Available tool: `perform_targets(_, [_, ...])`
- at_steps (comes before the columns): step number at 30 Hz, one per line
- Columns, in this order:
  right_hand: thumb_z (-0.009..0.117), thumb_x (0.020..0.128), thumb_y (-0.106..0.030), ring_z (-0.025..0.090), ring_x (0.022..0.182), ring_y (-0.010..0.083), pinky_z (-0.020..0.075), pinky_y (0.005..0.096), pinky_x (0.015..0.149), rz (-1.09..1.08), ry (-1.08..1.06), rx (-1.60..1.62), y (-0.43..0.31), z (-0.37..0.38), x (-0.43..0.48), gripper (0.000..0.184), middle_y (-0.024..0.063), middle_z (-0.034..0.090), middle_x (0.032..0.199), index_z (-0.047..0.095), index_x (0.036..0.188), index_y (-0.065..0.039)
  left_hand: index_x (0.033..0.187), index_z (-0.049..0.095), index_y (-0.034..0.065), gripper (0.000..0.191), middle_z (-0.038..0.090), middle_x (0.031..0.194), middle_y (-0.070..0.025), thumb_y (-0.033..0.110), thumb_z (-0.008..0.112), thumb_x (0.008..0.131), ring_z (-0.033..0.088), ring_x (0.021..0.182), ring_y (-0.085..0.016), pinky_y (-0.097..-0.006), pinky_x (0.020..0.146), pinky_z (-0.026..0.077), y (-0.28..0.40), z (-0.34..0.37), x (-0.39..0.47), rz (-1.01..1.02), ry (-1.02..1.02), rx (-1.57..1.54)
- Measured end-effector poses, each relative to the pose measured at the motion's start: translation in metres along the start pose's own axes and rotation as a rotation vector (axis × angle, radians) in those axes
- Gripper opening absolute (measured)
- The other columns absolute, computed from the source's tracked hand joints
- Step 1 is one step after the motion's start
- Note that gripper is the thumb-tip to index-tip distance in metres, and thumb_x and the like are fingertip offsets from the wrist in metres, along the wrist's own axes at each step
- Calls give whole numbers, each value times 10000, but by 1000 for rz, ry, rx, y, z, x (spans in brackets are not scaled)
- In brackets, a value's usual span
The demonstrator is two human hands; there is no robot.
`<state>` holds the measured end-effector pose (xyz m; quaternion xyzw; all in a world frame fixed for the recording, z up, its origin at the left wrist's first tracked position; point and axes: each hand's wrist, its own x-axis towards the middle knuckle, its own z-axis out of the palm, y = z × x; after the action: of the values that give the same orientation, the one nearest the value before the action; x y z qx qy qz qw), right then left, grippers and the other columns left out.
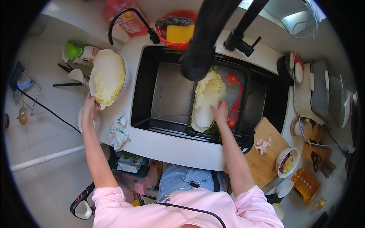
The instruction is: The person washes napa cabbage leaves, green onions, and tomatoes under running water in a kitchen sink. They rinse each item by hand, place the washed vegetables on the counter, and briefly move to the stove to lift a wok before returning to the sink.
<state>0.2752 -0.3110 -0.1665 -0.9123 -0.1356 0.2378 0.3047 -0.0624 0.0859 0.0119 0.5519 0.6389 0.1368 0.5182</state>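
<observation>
My left hand [91, 104] is at the lower left edge of a pale napa cabbage leaf [107, 74], which lies over a white bowl [91, 82] on the counter left of the sink. Whether its curled fingers grip the leaf or the bowl's rim cannot be told. My right hand [220, 112] reaches into a black basin [245, 97] in the sink, thumb and forefinger apart at the side of another napa cabbage leaf [206, 99]. Red tomatoes [231, 122], red chili peppers [235, 105] and green leaves [212, 128] lie in the basin's water.
A black faucet [196, 62] hangs over the black sink [171, 91]. Behind it stands a red basket [176, 46] with a yellow sponge [178, 33]. At right, a wooden cutting board [261, 165] carries pale meat pieces [263, 145] and a filled bowl [281, 156]. A crumpled cloth [118, 132] lies at left.
</observation>
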Motion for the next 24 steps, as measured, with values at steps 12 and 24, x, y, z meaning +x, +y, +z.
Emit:
perform_targets(12, [769,572,-357,589,905,322,458,369,775,158,-238,-22,-10,3,3,591,194,613,973,572,984,17,1119,405,-119,358,519,1065,-271,169,403,906,581,932,-363,-396,816,514,-6,49,-68,-94,-138,-613])
perform_targets(24, [543,737,-70,567,778,404,458,457,672,-229,-186,-190,-55,-95,2,154,222,584,798,447,850,-28,1153,500,19,355,561,1100,-166,140,566,827,550,1029,-268,-340,887,424,26,225,-190,688,-377,407])
